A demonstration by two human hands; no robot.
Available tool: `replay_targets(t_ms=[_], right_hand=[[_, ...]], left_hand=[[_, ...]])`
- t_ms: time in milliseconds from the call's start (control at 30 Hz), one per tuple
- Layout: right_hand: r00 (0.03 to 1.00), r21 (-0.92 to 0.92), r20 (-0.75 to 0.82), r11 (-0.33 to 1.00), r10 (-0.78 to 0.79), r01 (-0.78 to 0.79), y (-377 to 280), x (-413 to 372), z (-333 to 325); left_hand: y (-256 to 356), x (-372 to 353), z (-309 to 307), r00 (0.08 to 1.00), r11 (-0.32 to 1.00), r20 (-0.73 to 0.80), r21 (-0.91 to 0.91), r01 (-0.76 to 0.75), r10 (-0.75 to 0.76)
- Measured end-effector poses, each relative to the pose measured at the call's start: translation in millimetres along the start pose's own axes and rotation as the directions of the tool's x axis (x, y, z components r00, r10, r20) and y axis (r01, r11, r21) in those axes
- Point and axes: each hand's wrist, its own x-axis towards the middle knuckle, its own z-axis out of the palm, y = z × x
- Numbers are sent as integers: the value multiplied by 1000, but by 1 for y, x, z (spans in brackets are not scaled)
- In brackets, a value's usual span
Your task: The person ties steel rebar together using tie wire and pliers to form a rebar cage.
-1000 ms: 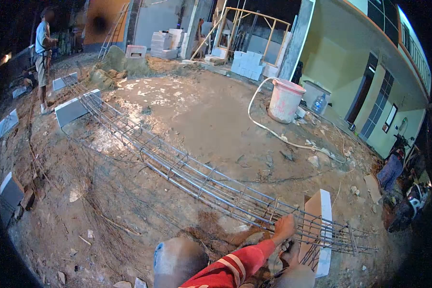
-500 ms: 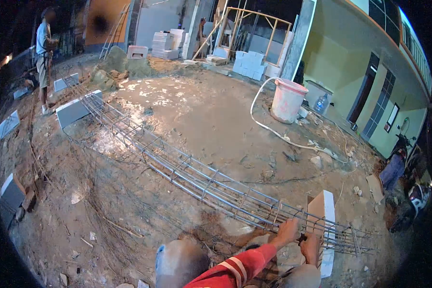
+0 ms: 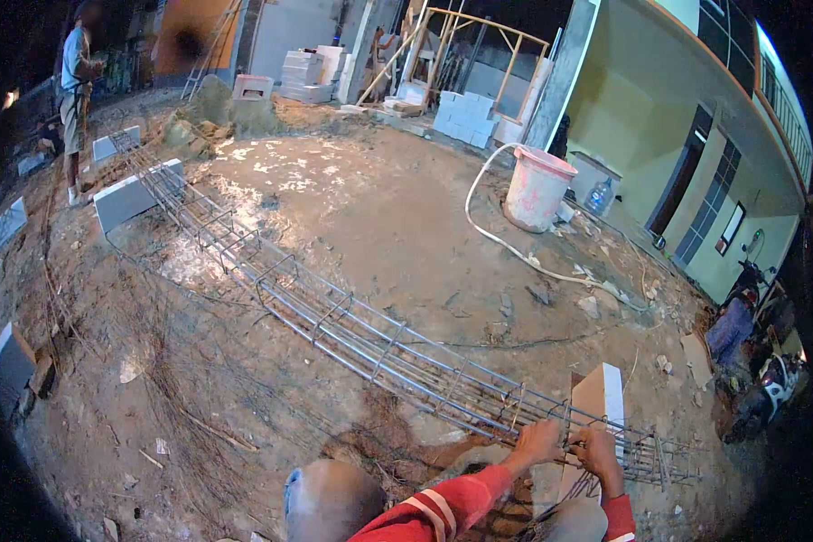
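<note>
Compared with the earlier frame, the whole scene at left sits slightly further left in the view, so the camera seems to have turned a little. The left hand (image 3: 538, 441) is at almost the same place on the bars, while the right hand (image 3: 596, 451) has risen closer beside it, and its red cuff (image 3: 618, 515) has come into view.

At far left, a person (image 3: 74, 68) stands near the far end of the steel cage (image 3: 388, 348). From there the cage runs diagonally across the muddy ground (image 3: 244, 388), over a white block (image 3: 139, 196) at the far part, down to the near block (image 3: 612, 394) at right. Crosswise hoops are already set around the long bars along most of its length, so I judge the main shape is formed. Which joints are fastened, and how many remain, I cannot tell; work appears to be in progress only at the near end.

There the left hand has its fingers bent over the bars, partly closed; whether it truly grips, I cannot tell. To its right, the right hand has fingers curled inward near a bar; if they pinch wire or some tool is not clear.
</note>
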Motion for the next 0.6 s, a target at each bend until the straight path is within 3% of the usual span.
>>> replay_targets(t_ms=[133,300,467,600], right_hand=[[999,96,14,995,-31,29,22,2,15],[998,334,58,942,-22,2,43,12,29],[955,290,-246,928,-166,236,51,17,40],[972,401,-197,895,-125,197,48,31,37]], left_hand=[[-3,0,3,998,999,-40,-9,-39,38],[4,0,-5,998,1000,59,7,-12,12],[9,-1,-9,999,998,11,-41,-42,43],[3,-2,-4,998,998,11,0,-68,68]])
